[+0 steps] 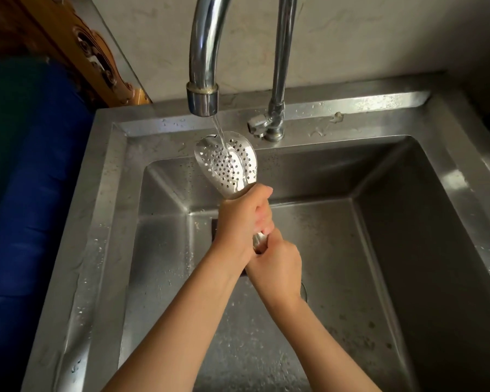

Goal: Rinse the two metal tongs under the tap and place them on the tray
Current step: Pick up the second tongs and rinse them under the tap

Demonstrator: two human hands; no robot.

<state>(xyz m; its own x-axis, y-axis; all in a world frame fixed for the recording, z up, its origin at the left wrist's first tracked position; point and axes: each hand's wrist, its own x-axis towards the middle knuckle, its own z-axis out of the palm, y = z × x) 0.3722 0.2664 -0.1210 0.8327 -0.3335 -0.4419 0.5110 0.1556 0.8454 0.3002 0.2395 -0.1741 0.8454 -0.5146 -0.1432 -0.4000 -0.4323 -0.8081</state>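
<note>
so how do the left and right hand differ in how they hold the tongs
The left hand grips the tongs high, just below the perforated heads; the right hand grips lower, at the handle end nearer the person. The left hand's curled fingers show; the right hand shows mostly its back. Both are wrapped round the tongs above the sink, under the running tap.

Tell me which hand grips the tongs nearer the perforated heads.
The left hand, curled round the tongs just below the perforated heads; the right hand grips lower down, at the handle end.
</note>
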